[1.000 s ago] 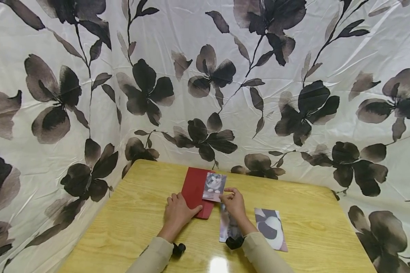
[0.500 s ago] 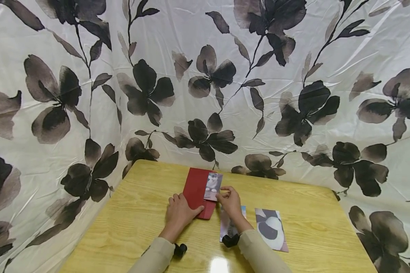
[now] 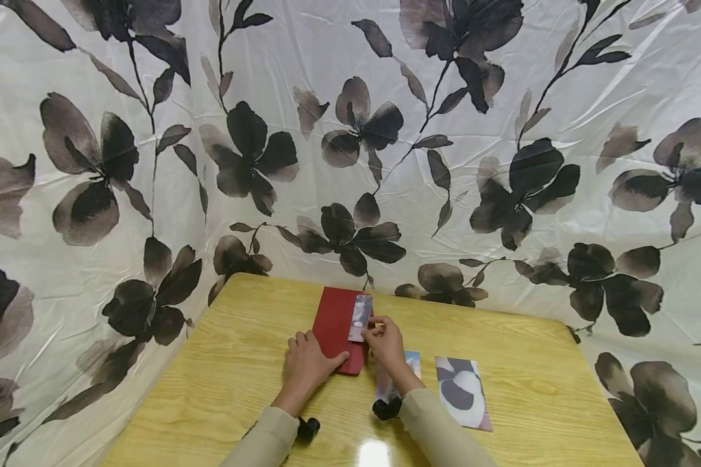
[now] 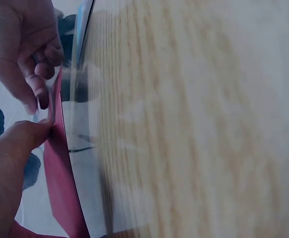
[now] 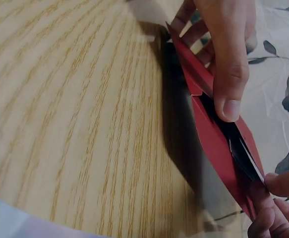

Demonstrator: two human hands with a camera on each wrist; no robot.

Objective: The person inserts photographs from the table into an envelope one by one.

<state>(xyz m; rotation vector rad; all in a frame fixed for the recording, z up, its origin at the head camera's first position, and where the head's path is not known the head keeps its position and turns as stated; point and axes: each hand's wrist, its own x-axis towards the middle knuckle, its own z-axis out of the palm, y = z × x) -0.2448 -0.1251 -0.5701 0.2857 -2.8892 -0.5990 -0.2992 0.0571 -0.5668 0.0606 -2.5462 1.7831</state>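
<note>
photo print [image 3: 359, 318] part-way inside a red envelope [image 3: 332, 318]

a loose print [image 3: 464, 392] lies nearest. beyond, the left hand [image 3: 308, 363] grips the red envelope, probably to steady it; the right hand [image 3: 387, 344] pinches the photo print's outer edge, likely for straight alignment. floral fabric [image 3: 444, 214] hangs behind.

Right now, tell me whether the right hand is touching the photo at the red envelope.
Touching. The right wrist view shows the right hand pinching the photo by its edge between thumb and fingers.
</note>
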